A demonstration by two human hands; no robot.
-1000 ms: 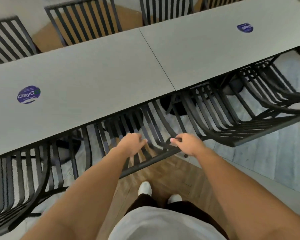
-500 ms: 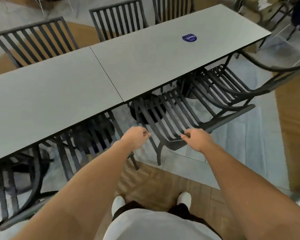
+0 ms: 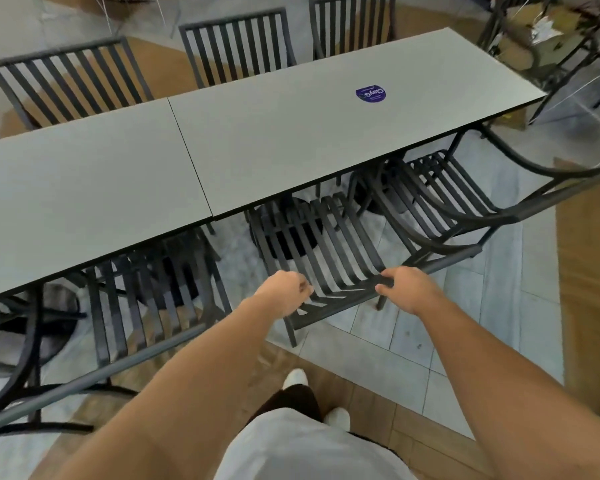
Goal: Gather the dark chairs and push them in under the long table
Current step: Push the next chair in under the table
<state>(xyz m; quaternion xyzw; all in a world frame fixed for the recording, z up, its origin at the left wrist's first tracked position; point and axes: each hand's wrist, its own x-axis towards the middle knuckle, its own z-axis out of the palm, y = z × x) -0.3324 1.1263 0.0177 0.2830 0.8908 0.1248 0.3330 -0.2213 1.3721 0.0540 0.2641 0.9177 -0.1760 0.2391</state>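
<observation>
At centre frame we are reaching both hands to the top rail of the middle dark chair (image 3: 326, 251). Our left hand (image 3: 284, 292) is curling into a loose fist at the rail's left end; we cannot tell if it is actually clasping the bar or just closing above it. Our right hand (image 3: 407, 285) is wrapping its fingers round the rail further right, so that side is grasping the chair. We are holding it at two spread points, probably so it is going in straight and not twisting. Its seat is sitting only partly under the long table (image 3: 257, 133), back tilting toward us, so the push looks not yet finished. At lower left another chair (image 3: 146, 299) is standing close in under the edge. At right a third chair (image 3: 465, 202) is jutting out at an angle, likely needing the next push. Along the upper edge, far-side chairs (image 3: 236, 46) are lining the table's other side.
</observation>
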